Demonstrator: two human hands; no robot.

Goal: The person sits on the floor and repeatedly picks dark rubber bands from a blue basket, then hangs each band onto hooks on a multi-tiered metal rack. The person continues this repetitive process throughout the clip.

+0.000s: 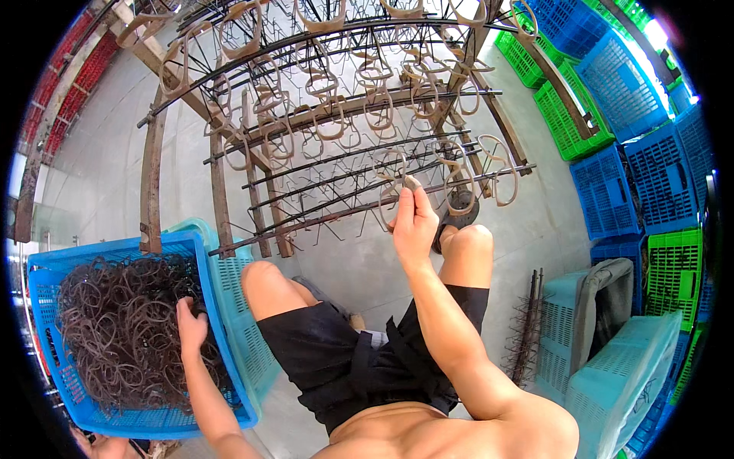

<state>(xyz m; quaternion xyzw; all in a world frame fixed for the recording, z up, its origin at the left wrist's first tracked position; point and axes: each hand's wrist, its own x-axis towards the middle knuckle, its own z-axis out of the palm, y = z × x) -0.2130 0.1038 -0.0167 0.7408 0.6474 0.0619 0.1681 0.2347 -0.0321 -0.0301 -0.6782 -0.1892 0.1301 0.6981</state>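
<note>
My right hand is raised at the lowest rod of a rack. Its fingers pinch a brown eyeglass-shaped frame beside the rod's wire hooks. Two similar frames hang on that rod, right of the hand. My left hand reaches into a blue plastic crate, touching a tangled heap of dark brown curved frames. Whether its fingers grip one of them cannot be told. On the higher rods, many more tan frames hang from hooks.
The rack stands on wooden posts in front of my knees. A pale teal crate sits beside the blue one. Hooked rods and teal crates lie right. Blue and green crates are stacked beyond. Another person's hand shows lower left.
</note>
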